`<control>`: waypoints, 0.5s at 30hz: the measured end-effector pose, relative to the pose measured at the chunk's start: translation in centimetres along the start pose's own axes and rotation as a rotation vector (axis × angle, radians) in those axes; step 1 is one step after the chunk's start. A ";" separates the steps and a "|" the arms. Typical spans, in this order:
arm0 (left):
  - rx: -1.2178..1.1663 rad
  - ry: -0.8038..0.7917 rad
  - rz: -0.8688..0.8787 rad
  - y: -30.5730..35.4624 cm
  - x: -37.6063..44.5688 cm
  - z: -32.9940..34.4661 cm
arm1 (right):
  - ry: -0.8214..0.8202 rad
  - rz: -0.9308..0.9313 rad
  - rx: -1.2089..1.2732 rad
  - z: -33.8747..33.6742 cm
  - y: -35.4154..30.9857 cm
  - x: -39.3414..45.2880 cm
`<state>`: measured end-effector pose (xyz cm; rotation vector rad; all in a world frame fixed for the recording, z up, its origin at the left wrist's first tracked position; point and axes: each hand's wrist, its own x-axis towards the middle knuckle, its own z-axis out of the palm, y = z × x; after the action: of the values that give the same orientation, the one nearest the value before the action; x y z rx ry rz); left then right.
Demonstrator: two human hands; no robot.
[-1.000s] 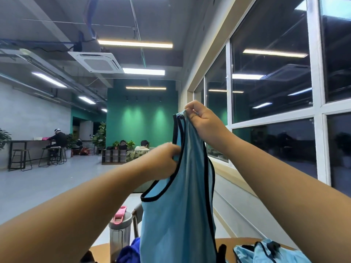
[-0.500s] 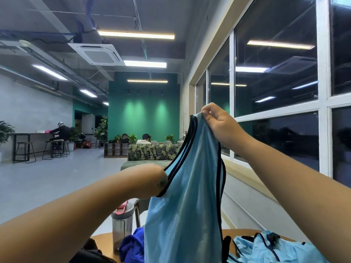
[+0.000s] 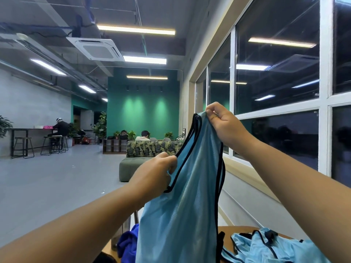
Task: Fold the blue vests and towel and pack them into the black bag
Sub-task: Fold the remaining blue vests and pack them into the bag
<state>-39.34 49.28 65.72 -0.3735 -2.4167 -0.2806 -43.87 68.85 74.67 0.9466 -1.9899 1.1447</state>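
A light blue vest (image 3: 182, 215) with black trim hangs in the air in front of me. My right hand (image 3: 222, 124) pinches its shoulder straps at the top. Lower and to the left, my left hand (image 3: 157, 175) grips the black-edged armhole. Another light blue vest (image 3: 269, 247) lies crumpled on the wooden table (image 3: 237, 229) at the lower right. A dark blue cloth (image 3: 128, 243) lies bunched at the vest's lower left. A dark shape (image 3: 103, 258) at the bottom edge may be the black bag; I cannot tell.
A clear bottle (image 3: 121, 234) stands on the table behind my left forearm, mostly hidden. Windows run along the right wall. A green sofa (image 3: 133, 166) and seated people are far off across the open floor.
My left hand slid down along the armhole trim and came into view again, while my right hand kept the straps raised. The view tilted slightly downward.
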 end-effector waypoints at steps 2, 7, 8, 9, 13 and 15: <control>-0.057 -0.077 0.040 -0.3 0.0 -0.3 | -0.005 0.022 -0.003 -0.2 0.5 -0.2; 0.049 -0.370 -0.024 -0.8 0.7 -1.6 | 0.015 0.049 -0.019 0.2 1.4 -0.5; 0.127 -0.460 -0.048 -1.0 0.8 -1.7 | 0.028 0.049 -0.025 0.3 1.4 -0.5; 0.193 -0.541 -0.080 -1.4 0.8 -1.9 | 0.039 0.046 -0.032 0.4 1.5 -0.5; 0.126 -0.612 -0.144 -2.8 0.5 -2.7 | 0.049 0.048 -0.051 0.9 1.9 -0.4; -0.005 -0.533 -0.124 -2.9 0.2 -3.2 | 0.070 0.070 -0.057 0.8 2.3 -0.3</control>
<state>-38.57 45.66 67.91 -0.3308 -2.9698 -0.2658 -45.75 69.00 73.14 0.8027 -2.0019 1.1376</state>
